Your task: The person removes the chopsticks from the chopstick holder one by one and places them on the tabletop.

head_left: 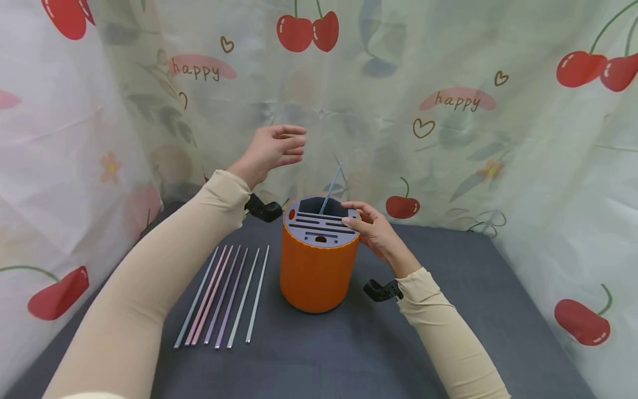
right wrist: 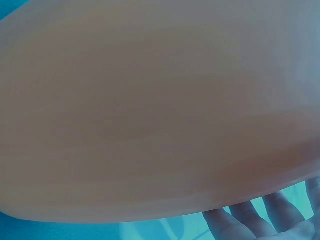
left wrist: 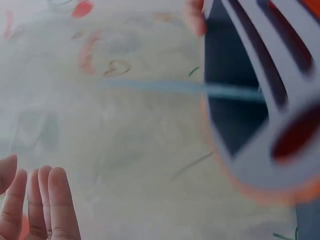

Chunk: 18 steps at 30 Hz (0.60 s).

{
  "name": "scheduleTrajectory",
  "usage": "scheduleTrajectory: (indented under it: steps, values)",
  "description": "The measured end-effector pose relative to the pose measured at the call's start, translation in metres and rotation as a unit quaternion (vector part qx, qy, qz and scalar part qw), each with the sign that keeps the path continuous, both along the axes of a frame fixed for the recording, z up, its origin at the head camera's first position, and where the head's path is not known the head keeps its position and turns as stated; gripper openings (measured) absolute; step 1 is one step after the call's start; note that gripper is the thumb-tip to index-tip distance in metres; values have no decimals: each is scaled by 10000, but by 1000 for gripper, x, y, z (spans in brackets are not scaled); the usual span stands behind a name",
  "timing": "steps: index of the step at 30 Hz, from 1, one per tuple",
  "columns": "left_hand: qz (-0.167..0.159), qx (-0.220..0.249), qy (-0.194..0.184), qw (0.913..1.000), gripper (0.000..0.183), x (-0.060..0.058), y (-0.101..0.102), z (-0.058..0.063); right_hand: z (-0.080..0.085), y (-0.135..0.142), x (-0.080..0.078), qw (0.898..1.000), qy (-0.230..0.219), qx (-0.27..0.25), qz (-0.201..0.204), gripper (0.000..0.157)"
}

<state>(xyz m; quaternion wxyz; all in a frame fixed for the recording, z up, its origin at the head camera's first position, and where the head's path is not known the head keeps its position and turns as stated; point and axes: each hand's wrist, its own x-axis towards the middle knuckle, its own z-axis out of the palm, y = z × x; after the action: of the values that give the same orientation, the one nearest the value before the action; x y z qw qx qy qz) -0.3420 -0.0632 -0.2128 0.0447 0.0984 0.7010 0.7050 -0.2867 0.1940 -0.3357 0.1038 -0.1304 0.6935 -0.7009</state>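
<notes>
An orange cylindrical utensil holder (head_left: 316, 277) with a grey slotted top stands upright on the table. One light blue chopstick (head_left: 331, 188) leans in the large rear opening of that top; the left wrist view shows it too, blurred. Above and to the left of the holder, my left hand (head_left: 274, 147) is raised with straight fingers and nothing in it. My right hand (head_left: 375, 234) grips the holder's right rim, thumb on the top; in the right wrist view its fingers (right wrist: 282, 212) show past the holder's wall. Left of the holder lie several chopsticks (head_left: 229, 299) side by side, blue, pink, purple and silvery.
A dark grey cloth (head_left: 448, 332) covers the table. Pale curtains (head_left: 369, 127) printed with cherries surround it at the back and both sides. My left forearm (head_left: 149, 277) extends over the table's left part, beside the row of chopsticks.
</notes>
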Motion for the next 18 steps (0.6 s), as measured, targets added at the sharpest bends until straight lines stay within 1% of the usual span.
scheduleTrajectory:
  steps: [3,8,12,18]
  values:
    - [-164,-301,26,9994,34,0,21,-2,0,0,1,10000,9,12,-15,39]
    - [-384,-769,-76,9963,32,-2,45,-14,0,0,0,10000,-14,10,-32,39]
    - [-549,-901,-159,9943,32,-4,52,-21,0,-1,0,10000,-1,6,-7,39]
    - [-820,-1032,-368,9906,32,-5,56,-24,1,0,0,10000,43,-43,48,39]
